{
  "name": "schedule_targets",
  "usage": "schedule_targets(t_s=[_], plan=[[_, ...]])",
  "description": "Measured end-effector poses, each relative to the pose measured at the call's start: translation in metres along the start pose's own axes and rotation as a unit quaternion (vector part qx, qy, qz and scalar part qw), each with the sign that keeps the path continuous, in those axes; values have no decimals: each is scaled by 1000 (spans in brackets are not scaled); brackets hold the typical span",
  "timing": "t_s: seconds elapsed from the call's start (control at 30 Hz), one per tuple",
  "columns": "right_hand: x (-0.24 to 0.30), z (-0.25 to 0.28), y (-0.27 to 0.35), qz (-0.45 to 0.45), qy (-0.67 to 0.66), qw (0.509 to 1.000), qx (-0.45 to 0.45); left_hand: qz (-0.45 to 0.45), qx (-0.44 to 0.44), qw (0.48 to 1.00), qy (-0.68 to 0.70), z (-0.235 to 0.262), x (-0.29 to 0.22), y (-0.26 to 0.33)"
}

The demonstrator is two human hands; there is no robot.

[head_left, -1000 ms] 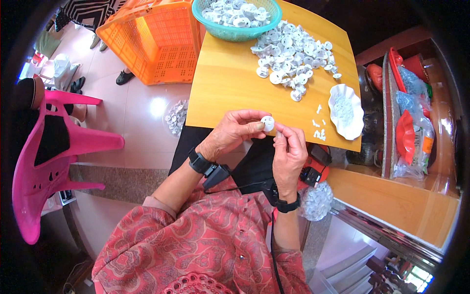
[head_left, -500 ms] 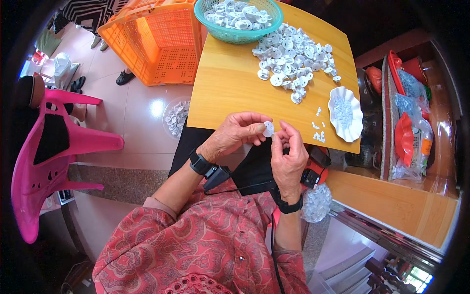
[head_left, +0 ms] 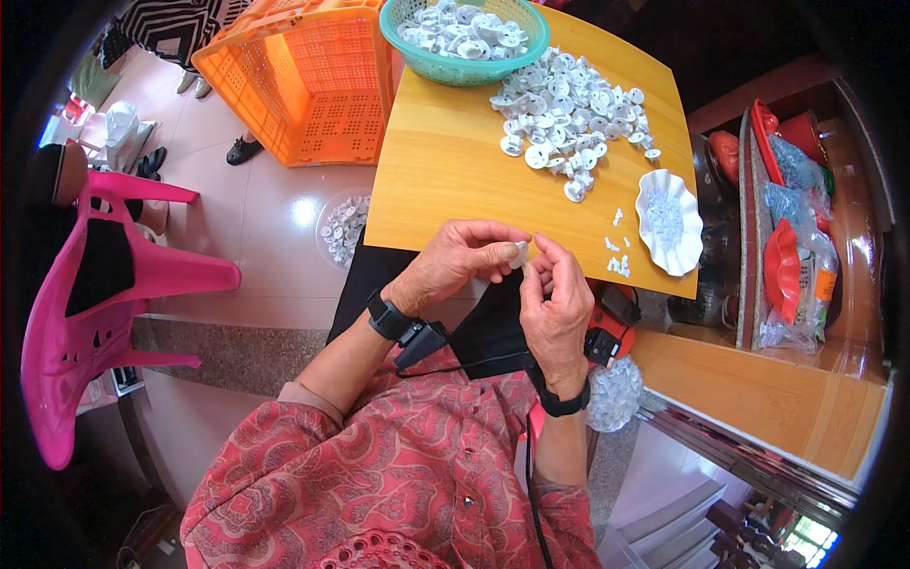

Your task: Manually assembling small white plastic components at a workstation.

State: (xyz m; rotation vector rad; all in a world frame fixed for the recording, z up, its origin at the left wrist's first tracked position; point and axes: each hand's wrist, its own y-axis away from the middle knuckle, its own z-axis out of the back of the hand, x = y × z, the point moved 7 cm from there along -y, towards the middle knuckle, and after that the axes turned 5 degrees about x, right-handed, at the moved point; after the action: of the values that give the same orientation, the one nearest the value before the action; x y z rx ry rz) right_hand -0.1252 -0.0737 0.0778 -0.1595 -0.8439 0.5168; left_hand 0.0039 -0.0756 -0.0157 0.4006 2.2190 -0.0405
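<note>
Both hands meet just off the near edge of the wooden table [head_left: 445, 180], over the person's lap. The left hand [head_left: 457, 266] has its fingers curled and pinches a small white plastic piece [head_left: 519, 252] between thumb and fingertips. The right hand [head_left: 557, 302] comes up against it, its fingertips touching the same piece from the other side, so the piece is gripped between the two hands (its exact shape is too small to tell). Each wrist wears a dark band.

On the table, toward the far right corner, lies a loose pile of white round parts [head_left: 569, 119]. At the far edge stands a teal basket [head_left: 464, 71] filled with more of the same parts. Near the right edge, close to the near corner, sits a white scalloped dish [head_left: 669, 222], and a few tiny white scraps [head_left: 616, 266] lie just beside it toward the near edge.

On the floor past the table's left edge stands an orange crate [head_left: 303, 85], and a clear bowl of white parts [head_left: 343, 228] sits on the tiles near the left edge. A pink plastic chair [head_left: 95, 294] stands well apart at the left.
</note>
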Motion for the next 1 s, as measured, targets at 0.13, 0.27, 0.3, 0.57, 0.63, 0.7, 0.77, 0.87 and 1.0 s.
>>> schedule_targets(t_s=[0.13,0.27,0.3,0.57,0.63,0.7,0.77,0.87,1.0], plan=[[1,0,-1,2,5,1000,7,1,-2,1000,-12,0,0,0],[1,-1,-1,-13,-2,1000,16,6,11,1000,-3,-3,-2,2],[2,-1,-1,-13,-4,1000,17,6,11,1000,-3,-3,-2,2],[2,-8,-4,-6,16,999,43,-14,27,995,-99,-3,-5,0],[2,-8,-4,-17,4,999,45,-9,20,997,-70,1,-5,1],[-5,-6,-2,-90,-103,990,31,-5,11,999,-42,3,-5,1],[-13,-7,2,-104,-122,987,22,-8,1,1000,26,2,-3,2],[-16,-5,3,-103,-145,984,-3,-5,10,997,78,4,3,0],[-16,-7,3,-100,-165,981,-12,2,4,997,71,4,3,0]])
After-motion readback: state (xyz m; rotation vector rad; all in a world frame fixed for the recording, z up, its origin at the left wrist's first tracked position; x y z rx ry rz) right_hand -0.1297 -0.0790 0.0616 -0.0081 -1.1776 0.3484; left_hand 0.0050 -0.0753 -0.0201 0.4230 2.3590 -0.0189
